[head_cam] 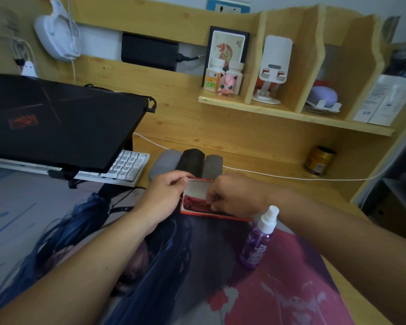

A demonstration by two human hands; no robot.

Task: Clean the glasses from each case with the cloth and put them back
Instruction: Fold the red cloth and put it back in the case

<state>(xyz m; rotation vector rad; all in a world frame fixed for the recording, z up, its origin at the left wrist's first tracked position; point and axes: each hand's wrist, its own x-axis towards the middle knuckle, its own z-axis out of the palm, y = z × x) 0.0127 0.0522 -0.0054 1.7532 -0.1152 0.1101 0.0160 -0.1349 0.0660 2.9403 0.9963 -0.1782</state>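
Glasses (198, 205) lie folded inside the open red case (211, 213), dark red against a red lining, their long axis running left to right along the case. The case sits on the printed desk mat (279, 277) toward the middle of the bench (256, 146), lid raised toward the back edge. The right hand (234, 195) is the nearer one: its fingers (212, 204) curl down onto the frame from the right end and seem to pinch it, though the exact contact is too small to confirm. The left hand (164, 195) is at the case's left end, fingers (181, 180) curled and pinching the top edge of the lid, holding it open. So the glasses lie just below and left of the right fingertips, and I judge the coming move to be a lift straight up and out, along that long axis. No cloth is plainly visible.

A purple spray bottle (258, 240) stands upright just right of the case's front corner, near the right forearm, so a careless pull could knock it. 3 more cases (190, 160), grey, black and grey, stand side by side just behind the red one. A closed black laptop (56, 123) sits raised over a white keyboard (124, 167) at the left; wooden shelves line the back, and a gold tin (319, 160) stands at the far right.
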